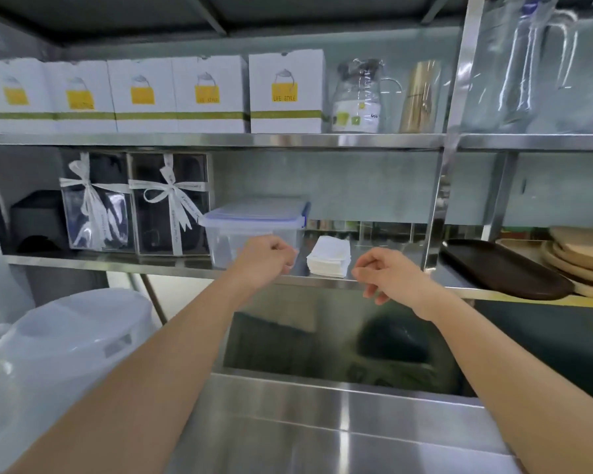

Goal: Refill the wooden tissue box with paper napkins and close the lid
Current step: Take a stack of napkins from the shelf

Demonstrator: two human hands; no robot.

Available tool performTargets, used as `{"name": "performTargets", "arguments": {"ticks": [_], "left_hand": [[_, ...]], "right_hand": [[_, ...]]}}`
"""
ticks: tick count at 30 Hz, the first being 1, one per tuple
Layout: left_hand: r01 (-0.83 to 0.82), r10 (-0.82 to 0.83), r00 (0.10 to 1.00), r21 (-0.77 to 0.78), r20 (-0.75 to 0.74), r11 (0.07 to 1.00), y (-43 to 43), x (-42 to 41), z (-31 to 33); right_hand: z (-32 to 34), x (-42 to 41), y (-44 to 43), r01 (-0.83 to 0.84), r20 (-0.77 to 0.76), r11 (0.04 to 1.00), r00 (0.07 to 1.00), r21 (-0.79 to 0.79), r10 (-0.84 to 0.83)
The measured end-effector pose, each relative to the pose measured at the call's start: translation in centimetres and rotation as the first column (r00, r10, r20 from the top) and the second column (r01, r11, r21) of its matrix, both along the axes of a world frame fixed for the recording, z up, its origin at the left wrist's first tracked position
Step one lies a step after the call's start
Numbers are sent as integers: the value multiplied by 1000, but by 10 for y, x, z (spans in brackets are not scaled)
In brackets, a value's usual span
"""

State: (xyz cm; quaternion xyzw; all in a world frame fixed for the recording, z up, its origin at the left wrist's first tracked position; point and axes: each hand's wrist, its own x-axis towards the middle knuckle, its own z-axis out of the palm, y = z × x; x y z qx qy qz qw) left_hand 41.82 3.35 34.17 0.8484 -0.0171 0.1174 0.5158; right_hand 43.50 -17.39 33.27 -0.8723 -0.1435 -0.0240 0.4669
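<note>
A stack of white paper napkins (328, 257) lies on the lower steel shelf (172, 265), right of a clear plastic container with a blue-trimmed lid (254, 220). My left hand (266, 260) is raised in front of that container, fingers curled, holding nothing. My right hand (389, 273) hovers just right of the napkins at the shelf's edge, fingers loosely curled and apart from the stack. No wooden tissue box is in view.
Two ribbon-tied gift boxes (136, 203) and a black box (36, 217) stand left on the shelf. A dark oval tray (504, 270) and wooden boards (582, 254) lie at right. White cartons (151, 95) and glass jugs (360, 95) fill the upper shelf. A steel counter (322, 436) lies below.
</note>
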Motion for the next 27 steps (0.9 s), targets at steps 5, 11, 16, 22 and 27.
{"name": "performTargets", "arguments": {"ticks": [5, 11, 16, 22, 27], "left_hand": [[107, -110, 994, -220, 2, 970, -22, 50, -14], [116, -106, 993, -217, 57, 969, -33, 95, -44], [179, -245, 957, -350, -156, 919, -26, 121, -66], [237, -289, 953, -374, -89, 896, -31, 121, -84], [190, -248, 966, -459, -69, 868, -35, 108, -90]], "right_hand": [[-21, 52, 12, 148, -109, 956, 986, 252, -124], [-49, 97, 23, 205, -237, 917, 963, 343, -126], [-66, 115, 26, 130, -339, 881, 940, 455, 36], [-69, 121, 44, 165, -300, 843, 954, 511, -5], [-70, 121, 52, 355, -263, 712, 934, 606, -242]]}}
